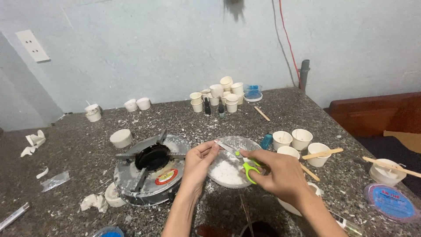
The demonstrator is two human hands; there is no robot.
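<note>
Right hand (280, 175) grips green-handled scissors (240, 159), blades parted | left hand (199, 161) fingers pinch a small item, too small to identify, at the blade tips | advice: keep the cut above clear bowl (251, 144) of white powder, near stove (151, 169).

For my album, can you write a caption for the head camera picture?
Right hand works green-handled scissors beside the left hand, above a bowl of white powder.

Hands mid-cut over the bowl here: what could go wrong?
The left hand pinches something small right at the scissors blades, so the fingertips could get nicked. Cut bits may miss the bowl of white powder and land on the counter. The right hand could knock the cups beside it.
</note>
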